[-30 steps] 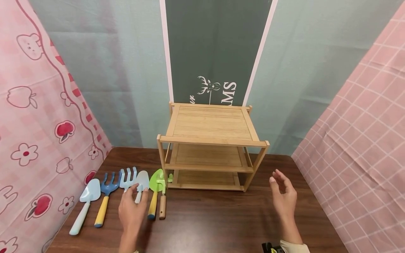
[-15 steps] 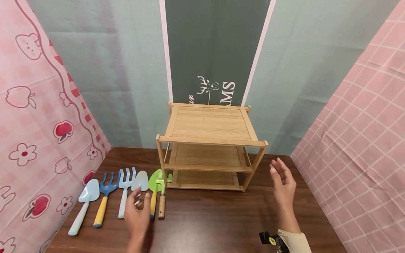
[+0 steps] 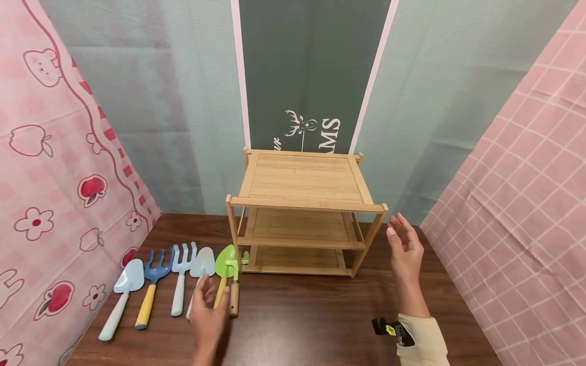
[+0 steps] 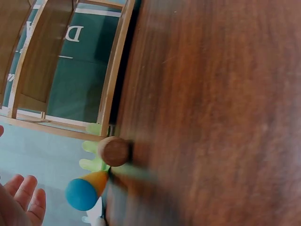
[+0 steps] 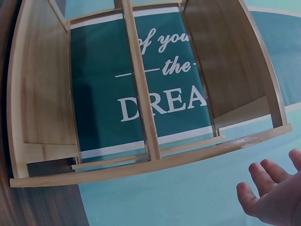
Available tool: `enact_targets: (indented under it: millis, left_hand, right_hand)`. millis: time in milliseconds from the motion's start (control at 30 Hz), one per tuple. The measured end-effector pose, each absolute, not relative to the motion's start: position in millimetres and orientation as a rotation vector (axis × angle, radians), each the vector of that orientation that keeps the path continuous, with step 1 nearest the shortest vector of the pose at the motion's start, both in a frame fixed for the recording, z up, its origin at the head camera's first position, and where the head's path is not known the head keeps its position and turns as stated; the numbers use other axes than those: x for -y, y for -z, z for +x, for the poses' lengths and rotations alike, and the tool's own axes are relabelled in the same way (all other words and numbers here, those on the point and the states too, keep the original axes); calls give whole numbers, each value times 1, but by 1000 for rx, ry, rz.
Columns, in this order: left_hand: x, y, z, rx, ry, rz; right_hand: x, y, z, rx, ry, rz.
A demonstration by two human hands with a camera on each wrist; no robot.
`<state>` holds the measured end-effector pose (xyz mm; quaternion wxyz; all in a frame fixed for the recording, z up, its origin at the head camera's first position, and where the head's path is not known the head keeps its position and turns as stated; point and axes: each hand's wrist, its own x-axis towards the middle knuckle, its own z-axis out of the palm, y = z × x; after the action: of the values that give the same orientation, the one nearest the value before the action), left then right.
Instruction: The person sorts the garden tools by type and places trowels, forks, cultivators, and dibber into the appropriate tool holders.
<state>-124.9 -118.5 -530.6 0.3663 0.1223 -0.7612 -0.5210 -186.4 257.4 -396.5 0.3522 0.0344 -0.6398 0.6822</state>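
My left hand (image 3: 208, 315) hovers with parted, loosely bent fingers over the handles of a pale blue trowel (image 3: 203, 260) and a green trowel (image 3: 224, 262). Nothing shows between its fingers. Beside them lies a green hand fork with a wooden handle (image 3: 235, 300), whose round end (image 4: 114, 151) shows in the left wrist view near the green trowel's blue-tipped handle (image 4: 82, 193). My right hand (image 3: 406, 254), fingers relaxed and holding nothing, is raised by the right side of a three-tier wooden rack (image 3: 306, 178). The right wrist view shows the fingertips (image 5: 244, 190) near the rack's side.
Further left on the brown table (image 3: 297, 325) lie a light blue hand fork (image 3: 178, 292), a dark blue hand fork with yellow handle (image 3: 147, 305) and another pale blue trowel (image 3: 121, 305). Pink patterned cloth (image 3: 55, 203) hangs left, pink checked cloth (image 3: 517, 203) right.
My left hand has moved right and toward me, from over the light blue fork to the green trowel's handle. My right hand has risen toward the rack's right side. The tools lie unmoved.
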Motion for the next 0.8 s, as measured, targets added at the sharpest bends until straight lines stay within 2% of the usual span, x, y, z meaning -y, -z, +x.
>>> enact_targets:
  millis: [233,500,800]
  left_hand:
    - [114,537,-124,2071,1393,420]
    - [111,544,-125,2159,1351,420]
    - [102,552,-117,2163,1222,262]
  right_hand:
    - [-256,388,-196,1648,-1794,89]
    - [-252,383,-208,1610,-1801,126]
    - [-250,378,-217,1654,-1784,102]
